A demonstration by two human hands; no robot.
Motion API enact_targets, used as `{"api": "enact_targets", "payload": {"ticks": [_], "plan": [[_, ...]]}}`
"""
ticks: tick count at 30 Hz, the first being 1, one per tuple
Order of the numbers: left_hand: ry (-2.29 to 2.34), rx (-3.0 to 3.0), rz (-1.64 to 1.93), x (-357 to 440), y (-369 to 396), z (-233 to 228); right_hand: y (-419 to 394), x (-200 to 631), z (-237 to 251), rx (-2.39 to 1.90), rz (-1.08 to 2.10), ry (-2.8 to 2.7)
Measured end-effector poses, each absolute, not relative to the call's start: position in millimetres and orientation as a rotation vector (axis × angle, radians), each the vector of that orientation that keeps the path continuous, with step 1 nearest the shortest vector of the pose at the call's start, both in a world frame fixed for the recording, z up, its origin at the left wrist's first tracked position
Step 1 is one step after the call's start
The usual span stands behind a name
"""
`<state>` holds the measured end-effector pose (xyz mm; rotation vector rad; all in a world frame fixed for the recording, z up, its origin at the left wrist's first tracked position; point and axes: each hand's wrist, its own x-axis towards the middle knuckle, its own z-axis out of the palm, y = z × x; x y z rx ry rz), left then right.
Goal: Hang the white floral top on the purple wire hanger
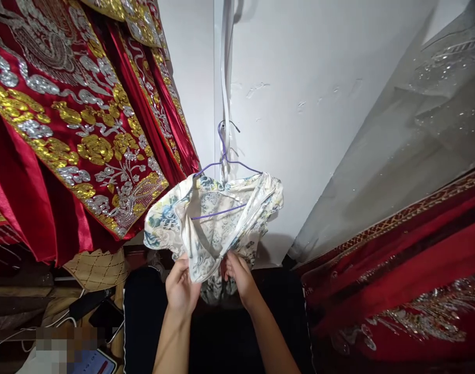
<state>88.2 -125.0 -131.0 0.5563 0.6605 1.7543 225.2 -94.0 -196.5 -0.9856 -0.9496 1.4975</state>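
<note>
Floral garment on hanger, lower front being handled.
We pinched the floral garment (212, 221), hung on the purple hanger (222, 166) at the wall, with left hand (181, 291) and right hand (239, 278); closing it likely needs edges aligned.

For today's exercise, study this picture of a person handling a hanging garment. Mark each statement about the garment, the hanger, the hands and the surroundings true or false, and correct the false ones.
1. The floral garment hangs on a purple hanger. True.
2. Only one hand touches the garment. False: both the left hand and the right hand grip its lower part.
3. Red robes with gold and silver embroidery hang to the left. True.
4. The wall behind the garment is bright blue. False: it is white.
5. The garment is plain black. False: it is white with blue and green floral print.
</note>
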Motion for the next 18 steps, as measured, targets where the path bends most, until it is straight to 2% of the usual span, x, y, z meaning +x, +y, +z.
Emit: {"api": "enact_targets", "payload": {"ticks": [6,12,18], "plan": [[0.718,0.579,1.639,87.9,-130.4,-126.3,-108.3,226.0,-178.6,-0.882,1.56,-1.069],[0.745,0.693,1.598,88.4,-131.9,-119.0,-113.0,230.5,-167.4,-0.893,1.492,-1.196],[0.801,0.785,1.725,98.5,-115.2,-151.8,-113.6,232.3,-170.1,-0.926,1.489,-1.114]]}}
